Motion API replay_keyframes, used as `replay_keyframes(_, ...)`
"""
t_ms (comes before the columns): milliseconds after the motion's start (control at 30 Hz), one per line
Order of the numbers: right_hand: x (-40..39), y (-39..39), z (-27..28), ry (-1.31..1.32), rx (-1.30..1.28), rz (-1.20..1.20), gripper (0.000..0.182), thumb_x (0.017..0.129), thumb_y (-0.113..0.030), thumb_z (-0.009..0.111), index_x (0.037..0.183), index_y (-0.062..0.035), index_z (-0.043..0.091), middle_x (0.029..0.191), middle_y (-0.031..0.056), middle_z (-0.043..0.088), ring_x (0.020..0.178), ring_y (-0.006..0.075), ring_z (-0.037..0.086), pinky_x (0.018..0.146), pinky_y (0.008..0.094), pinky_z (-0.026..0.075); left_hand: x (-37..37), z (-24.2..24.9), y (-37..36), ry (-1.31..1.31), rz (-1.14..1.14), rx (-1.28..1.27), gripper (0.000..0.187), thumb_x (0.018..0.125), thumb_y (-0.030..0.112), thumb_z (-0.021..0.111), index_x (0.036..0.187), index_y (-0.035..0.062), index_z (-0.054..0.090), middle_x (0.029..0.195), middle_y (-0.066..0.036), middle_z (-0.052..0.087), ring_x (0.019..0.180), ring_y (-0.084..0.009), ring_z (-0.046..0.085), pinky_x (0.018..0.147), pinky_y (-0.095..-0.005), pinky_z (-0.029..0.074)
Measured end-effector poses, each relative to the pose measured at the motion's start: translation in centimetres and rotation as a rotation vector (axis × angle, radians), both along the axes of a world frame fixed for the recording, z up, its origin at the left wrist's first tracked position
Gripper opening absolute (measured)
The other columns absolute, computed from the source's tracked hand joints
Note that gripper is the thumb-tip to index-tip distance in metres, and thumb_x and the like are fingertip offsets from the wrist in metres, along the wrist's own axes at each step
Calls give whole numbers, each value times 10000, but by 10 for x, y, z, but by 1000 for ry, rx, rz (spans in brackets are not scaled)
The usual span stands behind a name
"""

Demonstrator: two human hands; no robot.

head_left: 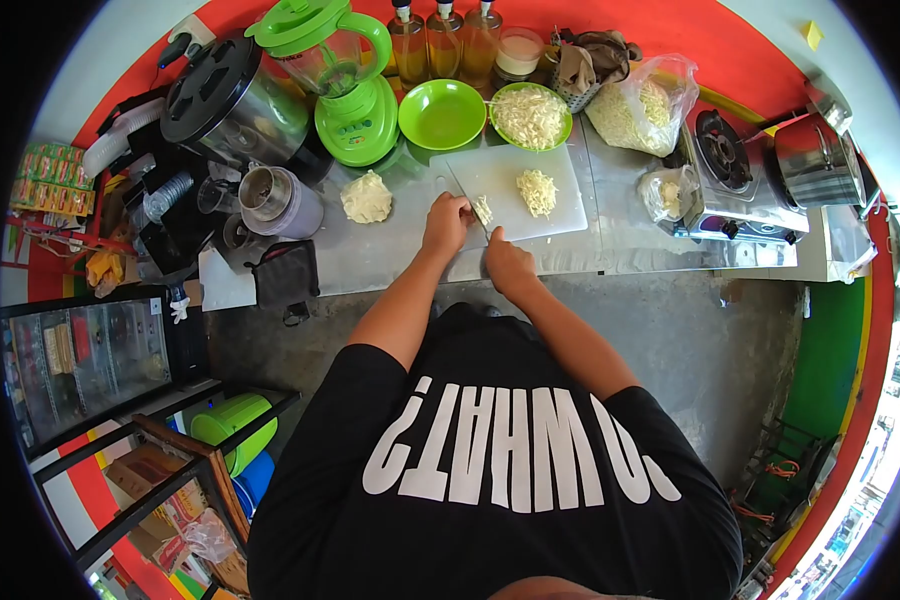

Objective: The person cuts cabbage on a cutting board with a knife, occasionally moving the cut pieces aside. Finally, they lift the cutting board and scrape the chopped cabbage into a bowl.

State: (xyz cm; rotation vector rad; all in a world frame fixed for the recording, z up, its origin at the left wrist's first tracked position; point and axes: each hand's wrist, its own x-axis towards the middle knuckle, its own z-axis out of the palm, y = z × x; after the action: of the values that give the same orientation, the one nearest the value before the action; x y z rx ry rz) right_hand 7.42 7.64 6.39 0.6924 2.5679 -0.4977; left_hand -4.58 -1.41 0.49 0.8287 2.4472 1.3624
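My right hand (pixel 510 262) is closed around the handle of a knife (pixel 458 183) at the near edge of a white cutting board (pixel 567 215). The blade slants away to the upper left. Beside it, my left hand (pixel 448 222) has its fingers curled in close to the blade; what they pinch, if anything, is hidden. A small heap of pale shreds (pixel 483 208), seemingly cabbage, lies just right of the blade. Farther right on the board sits a larger shredded pile (pixel 537 192). Left of the board, a pale rounded chunk (pixel 367 197) rests on the metal counter.
Behind the board stand a green bowl (pixel 443 115), a plate heaped with shreds (pixel 530 117) and a green blender (pixel 356 120). A clear bag of shreds (pixel 645 110) and a gas stove (pixel 725 165) are at right. A metal-topped container (pixel 280 200) and dark pouch (pixel 284 273) are left.
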Motion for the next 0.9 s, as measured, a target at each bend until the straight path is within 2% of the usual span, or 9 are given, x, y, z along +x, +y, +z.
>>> replay_keyframes(33,-2,0,-1,1,-1,1,296,903,-40,579,1153,20,432,989,267,718,949,390,723,817,463,576,0,0,-1,32,1,-16,136,741,-85,706,802,17,641,848,-164,591,778,-347,652,690,-412,535)
replay_keyframes(400,-18,7,29,-52,-20,84,328,880,-49,618,1143,35,441,997,251,721,975,383,720,847,449,573,-4,-2,-3,54,-82,-11,115,749,-61,703,808,13,637,844,-160,575,802,-355,617,700,-436,504)
replay_keyframes(567,-4,0,8,-9,11,47,283,901,-51,584,1133,29,442,969,268,716,938,393,725,814,463,581,1,-4,-3,58,-37,-18,115,752,-55,706,816,9,636,848,-159,577,794,-355,619,696,-432,503)
replay_keyframes(667,-3,-2,-4,8,21,23,256,917,-55,558,1128,26,439,956,271,716,923,400,726,801,465,584,9,-5,-6,29,23,128,112,761,-53,708,816,6,630,841,-155,578,790,-351,624,701,-430,507)
replay_keyframes(900,-15,4,9,26,-20,68,257,921,-54,551,1131,30,429,955,277,713,910,414,722,793,469,583,8,2,-8,30,40,95,90,783,-1,737,861,-3,693,889,-148,662,809,-310,693,738,-389,538)
